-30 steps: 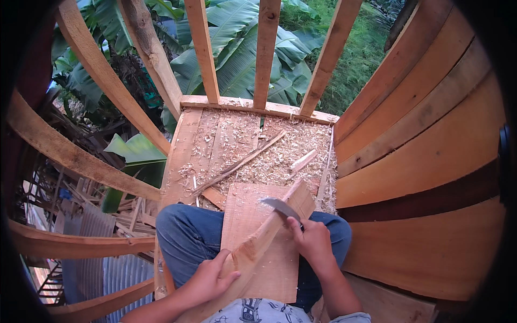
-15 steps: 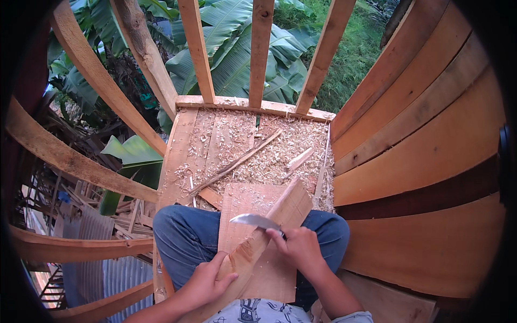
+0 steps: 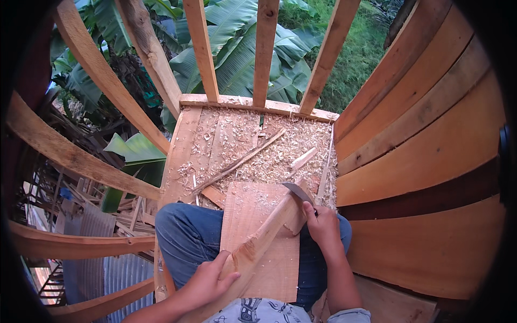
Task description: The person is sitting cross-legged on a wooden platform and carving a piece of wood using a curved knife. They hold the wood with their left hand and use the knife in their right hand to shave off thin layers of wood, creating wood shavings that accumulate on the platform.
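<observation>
A long wooden plank slants across my lap, from near my belly up to the right. My left hand is closed around its lower part, beside a rough, chipped patch on the edge. In my right hand is a knife with a dark, curved blade, which lies across the plank's far end. The fingers are wrapped round the handle, which they mostly hide. Under the plank a flat, wide board rests over my legs.
Wood shavings cover the plank floor ahead of me. A thin strip of wood and a short offcut lie among them. Upright slats stand along the far edge, and a board wall rises on the right.
My right hand has moved forward and to the right with the knife, from the plank's middle to its far end. My left hand keeps its hold on the plank.
</observation>
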`<act>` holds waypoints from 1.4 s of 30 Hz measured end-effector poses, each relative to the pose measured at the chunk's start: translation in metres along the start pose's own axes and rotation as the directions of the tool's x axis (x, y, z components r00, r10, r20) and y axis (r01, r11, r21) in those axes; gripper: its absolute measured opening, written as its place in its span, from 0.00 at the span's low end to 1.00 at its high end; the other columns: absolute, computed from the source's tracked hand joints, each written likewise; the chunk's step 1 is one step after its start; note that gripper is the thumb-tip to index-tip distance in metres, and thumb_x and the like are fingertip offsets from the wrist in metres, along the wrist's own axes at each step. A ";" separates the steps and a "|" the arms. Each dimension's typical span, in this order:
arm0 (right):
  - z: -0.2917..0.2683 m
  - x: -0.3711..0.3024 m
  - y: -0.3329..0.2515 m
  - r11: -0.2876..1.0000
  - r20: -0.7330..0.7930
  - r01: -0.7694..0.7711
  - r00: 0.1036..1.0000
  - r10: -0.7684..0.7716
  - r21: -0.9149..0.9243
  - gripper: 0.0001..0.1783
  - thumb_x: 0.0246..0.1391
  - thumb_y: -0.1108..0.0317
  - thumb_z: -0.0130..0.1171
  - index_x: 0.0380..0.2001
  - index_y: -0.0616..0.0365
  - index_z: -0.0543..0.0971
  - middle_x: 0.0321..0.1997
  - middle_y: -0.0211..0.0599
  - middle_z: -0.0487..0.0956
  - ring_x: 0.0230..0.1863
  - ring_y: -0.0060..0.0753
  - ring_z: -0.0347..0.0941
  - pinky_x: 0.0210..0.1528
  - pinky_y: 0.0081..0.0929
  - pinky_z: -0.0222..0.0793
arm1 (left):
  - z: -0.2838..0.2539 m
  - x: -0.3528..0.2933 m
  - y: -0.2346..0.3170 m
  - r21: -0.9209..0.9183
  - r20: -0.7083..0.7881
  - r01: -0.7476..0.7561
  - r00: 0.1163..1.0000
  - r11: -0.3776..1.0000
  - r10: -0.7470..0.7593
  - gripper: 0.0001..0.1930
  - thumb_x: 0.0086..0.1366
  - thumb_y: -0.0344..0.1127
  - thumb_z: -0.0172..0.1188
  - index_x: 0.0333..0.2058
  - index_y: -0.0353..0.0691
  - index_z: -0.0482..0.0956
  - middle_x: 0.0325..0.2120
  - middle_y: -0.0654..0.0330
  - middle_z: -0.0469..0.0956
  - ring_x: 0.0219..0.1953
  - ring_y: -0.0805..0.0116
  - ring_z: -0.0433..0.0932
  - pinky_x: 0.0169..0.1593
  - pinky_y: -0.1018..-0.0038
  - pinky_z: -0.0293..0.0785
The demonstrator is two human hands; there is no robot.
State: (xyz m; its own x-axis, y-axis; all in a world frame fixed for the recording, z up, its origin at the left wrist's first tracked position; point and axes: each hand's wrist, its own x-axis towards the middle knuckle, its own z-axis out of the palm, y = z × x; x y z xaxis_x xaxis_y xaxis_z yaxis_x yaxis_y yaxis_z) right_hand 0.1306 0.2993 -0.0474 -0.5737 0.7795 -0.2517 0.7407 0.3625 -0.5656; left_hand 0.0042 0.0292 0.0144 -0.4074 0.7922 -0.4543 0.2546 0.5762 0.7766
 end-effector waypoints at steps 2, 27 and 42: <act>0.000 -0.007 -0.006 1.000 0.004 -0.024 1.000 0.024 0.013 0.33 0.61 0.41 0.48 0.27 0.63 0.84 0.21 0.56 0.78 0.30 0.60 0.78 0.35 0.48 0.73 | -0.001 0.002 0.006 0.032 0.039 0.057 0.998 0.998 -0.059 0.25 0.62 0.38 0.63 0.52 0.31 0.66 0.17 0.46 0.75 0.22 0.54 0.81 0.26 0.66 0.71; 0.019 -0.044 -0.034 0.971 0.134 0.233 0.965 -0.225 -0.051 0.33 0.59 0.38 0.50 0.25 0.59 0.83 0.21 0.56 0.78 0.31 0.60 0.78 0.35 0.49 0.73 | 0.009 -0.002 -0.008 -0.045 -0.023 -0.047 0.999 0.998 0.046 0.23 0.62 0.35 0.61 0.52 0.31 0.64 0.19 0.42 0.76 0.27 0.43 0.80 0.28 0.59 0.73; -0.010 0.006 -0.002 1.000 -0.029 0.019 0.999 -0.019 0.000 0.31 0.62 0.43 0.49 0.25 0.63 0.82 0.21 0.56 0.78 0.27 0.59 0.77 0.29 0.46 0.71 | 0.003 -0.005 0.004 -0.049 0.044 0.082 0.996 0.995 -0.080 0.23 0.62 0.35 0.61 0.52 0.32 0.65 0.25 0.42 0.79 0.31 0.47 0.82 0.32 0.63 0.75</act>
State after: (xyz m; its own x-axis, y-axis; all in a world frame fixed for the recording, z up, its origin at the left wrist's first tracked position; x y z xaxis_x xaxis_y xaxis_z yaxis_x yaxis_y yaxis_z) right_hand 0.1290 0.3085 -0.0404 -0.5773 0.7870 -0.2177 0.7295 0.3774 -0.5705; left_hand 0.0094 0.0283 0.0182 -0.3876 0.7518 -0.5334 0.1772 0.6286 0.7572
